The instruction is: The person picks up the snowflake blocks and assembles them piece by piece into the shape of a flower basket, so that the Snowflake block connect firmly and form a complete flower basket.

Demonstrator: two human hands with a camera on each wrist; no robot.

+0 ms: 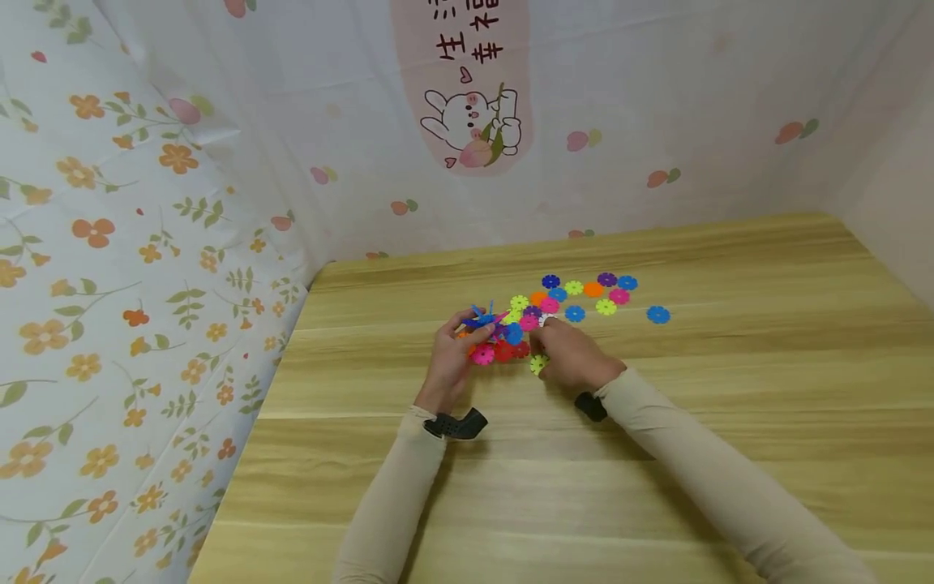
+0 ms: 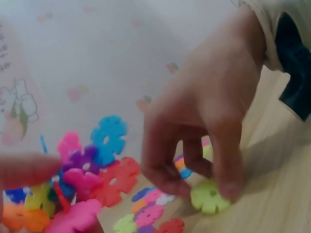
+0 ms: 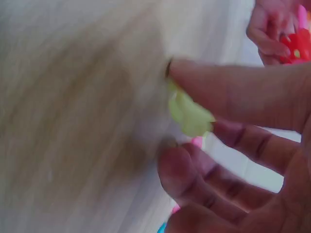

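Note:
My left hand (image 1: 451, 357) holds a cluster of joined flower-shaped discs in blue, purple, pink, red and orange; a red disc (image 2: 116, 181) and a blue disc (image 2: 109, 140) stand out from it in the left wrist view. To its right, my right hand (image 1: 576, 355) is low over the table with its thumb and fingers around a yellow-green disc (image 1: 538, 364). That disc (image 2: 210, 196) is between thumb and fingertips at the table surface, and the right wrist view shows the same disc (image 3: 189, 114) beside the thumb.
Several loose discs lie beyond the hands, among them an orange disc (image 1: 594, 289) and a purple one (image 1: 607, 279). A blue disc (image 1: 658, 315) lies apart at the right. Behind the wooden table (image 1: 730, 365) hangs a printed cloth (image 1: 627, 105).

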